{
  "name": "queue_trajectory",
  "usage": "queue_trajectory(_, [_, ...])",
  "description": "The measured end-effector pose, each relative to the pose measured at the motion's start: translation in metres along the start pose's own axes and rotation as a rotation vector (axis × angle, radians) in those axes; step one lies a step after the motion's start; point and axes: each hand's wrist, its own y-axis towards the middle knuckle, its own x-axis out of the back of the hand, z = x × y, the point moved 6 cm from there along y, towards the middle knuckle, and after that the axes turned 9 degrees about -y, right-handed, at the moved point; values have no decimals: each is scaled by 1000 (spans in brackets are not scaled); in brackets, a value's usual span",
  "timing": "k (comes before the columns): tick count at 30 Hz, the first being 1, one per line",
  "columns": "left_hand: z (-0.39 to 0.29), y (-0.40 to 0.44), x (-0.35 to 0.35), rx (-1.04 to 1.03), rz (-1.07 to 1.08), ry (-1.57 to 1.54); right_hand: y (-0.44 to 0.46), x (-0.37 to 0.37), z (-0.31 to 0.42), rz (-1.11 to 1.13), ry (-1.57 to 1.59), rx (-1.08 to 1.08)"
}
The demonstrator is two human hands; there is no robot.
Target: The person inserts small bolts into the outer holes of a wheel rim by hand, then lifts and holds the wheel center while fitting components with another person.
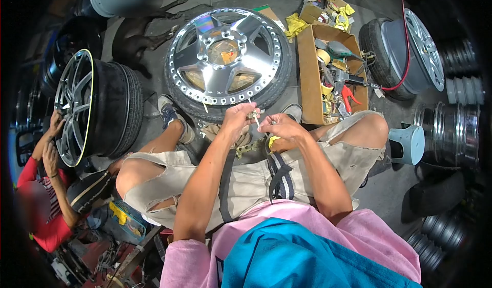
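In front of my lap, my left hand [239, 119] is closed, its fingertips pinching a cluster of small shiny pieces [253, 115], too small to name. My right hand [283, 127] is closed too, thumb and forefinger together beside it. Between the two sets of fingertips shows a thin white stick [257, 121]; which hand grips it is hard to tell. Just beyond my hands lies a polished alloy wheel [246, 62] on a tyre [177, 90], face up, with small holes around its rim. Another thin white stick [205, 107] pokes out at the rim's near edge.
A cardboard box [309, 78] of tools and tape stands right of the wheel. A red hose [406, 37] hangs at the right, near another wheel [423, 52]. At left, a person in red [56, 206] touches an upright wheel [77, 106]. A dark dog [134, 39] lies behind.
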Motion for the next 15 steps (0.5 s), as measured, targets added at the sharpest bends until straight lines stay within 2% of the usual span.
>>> queue_trajectory(3, [1,1,14,54,-62,91,4,1,-11,40,30,-58])
queue_trajectory(5, [-6,-6,20,-48,-29,481,11,3,-18,51,49,-66])
queue_trajectory(6, [-10,-13,24,-46,-35,481,22,10,-29,-47,41,-46])
queue_trajectory(7, [-22,-24,26,-107,-32,722,27,16,-31,-142,32,-27])
queue_trajectory(8, [-30,-33,29,-166,-28,963,32,15,-34,-134,32,-27])
queue_trajectory(9, [-38,-40,31,-266,-41,1075,35,21,-31,-232,16,-9])
queue_trajectory(10, [-41,-48,36,-267,-47,1075,37,26,-27,-332,0,10])
queue_trajectory(12, [-44,-66,40,-218,15,1199,42,19,-23,-338,31,36])
queue_trajectory(13, [-46,-74,40,-246,139,1318,45,14,-19,-346,62,60])
queue_trajectory(14, [-50,-80,44,-247,139,1317,49,8,-14,-354,92,85])
queue_trajectory(15, [-51,-87,46,-107,160,1268,39,2,2,-363,111,34])
